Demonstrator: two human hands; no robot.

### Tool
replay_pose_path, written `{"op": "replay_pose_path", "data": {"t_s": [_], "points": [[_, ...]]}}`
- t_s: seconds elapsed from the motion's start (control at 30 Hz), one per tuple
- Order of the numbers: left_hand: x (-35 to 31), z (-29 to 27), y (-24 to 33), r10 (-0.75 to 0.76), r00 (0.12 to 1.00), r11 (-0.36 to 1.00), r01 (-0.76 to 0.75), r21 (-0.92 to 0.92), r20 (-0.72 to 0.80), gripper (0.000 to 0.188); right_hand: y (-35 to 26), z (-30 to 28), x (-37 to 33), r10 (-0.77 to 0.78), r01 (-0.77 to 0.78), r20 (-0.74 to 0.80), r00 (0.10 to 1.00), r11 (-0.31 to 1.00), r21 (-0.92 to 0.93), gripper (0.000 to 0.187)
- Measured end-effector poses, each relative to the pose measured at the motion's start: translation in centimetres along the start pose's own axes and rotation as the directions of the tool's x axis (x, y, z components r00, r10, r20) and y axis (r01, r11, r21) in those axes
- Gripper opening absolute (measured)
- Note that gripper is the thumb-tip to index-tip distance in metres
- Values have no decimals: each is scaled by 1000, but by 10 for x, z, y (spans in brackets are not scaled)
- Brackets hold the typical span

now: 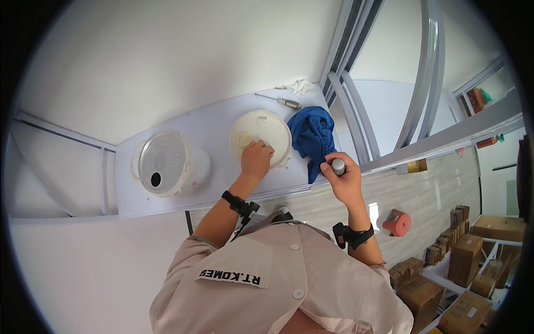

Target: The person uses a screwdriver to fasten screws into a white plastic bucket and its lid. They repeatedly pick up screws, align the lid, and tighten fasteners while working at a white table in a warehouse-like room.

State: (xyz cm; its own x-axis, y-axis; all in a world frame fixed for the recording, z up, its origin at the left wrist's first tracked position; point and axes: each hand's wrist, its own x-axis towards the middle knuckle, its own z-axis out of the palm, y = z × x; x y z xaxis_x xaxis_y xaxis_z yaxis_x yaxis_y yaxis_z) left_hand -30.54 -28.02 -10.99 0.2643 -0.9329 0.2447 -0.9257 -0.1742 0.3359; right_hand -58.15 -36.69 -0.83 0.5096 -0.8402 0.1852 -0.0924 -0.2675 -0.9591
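- The white disc (276, 129), the landmark here, lay on the pale table (207, 123).
- The left hand (257, 158) was over the disc's near-left part, fingers bent down onto it beside a small cream round piece (243, 138); whether they pinched anything could not be told.
- The right hand (344, 175) was to the right of the disc and nearer the body, its fingers wrapped around a grey-capped cylinder (338, 165), most of which was hidden.
- A crumpled blue cloth (311, 131) lay just right of the disc, one end trailing toward the right hand.
- A screwdriver (288, 103) lay beyond the disc, to its far right, with a white cloth (300, 86) farther behind.
- A white bucket (196, 170) with a dark oval spot (156, 178) stood well left of the disc.
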Motion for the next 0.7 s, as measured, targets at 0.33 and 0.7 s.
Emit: {"op": "replay_pose_path", "data": {"t_s": [0.33, 0.7], "points": [[-4, -44, 29, -84, 996, 873, 58, -485, -32, 10, 2, -4, 8, -52, 56, -36, 998, 988, 142, 20], [-37, -132, 49, -125, 992, 708, 88, -701, -2, 13, -37, 9, 45, -124, 154, -107, 987, 923, 352, 28]]}}
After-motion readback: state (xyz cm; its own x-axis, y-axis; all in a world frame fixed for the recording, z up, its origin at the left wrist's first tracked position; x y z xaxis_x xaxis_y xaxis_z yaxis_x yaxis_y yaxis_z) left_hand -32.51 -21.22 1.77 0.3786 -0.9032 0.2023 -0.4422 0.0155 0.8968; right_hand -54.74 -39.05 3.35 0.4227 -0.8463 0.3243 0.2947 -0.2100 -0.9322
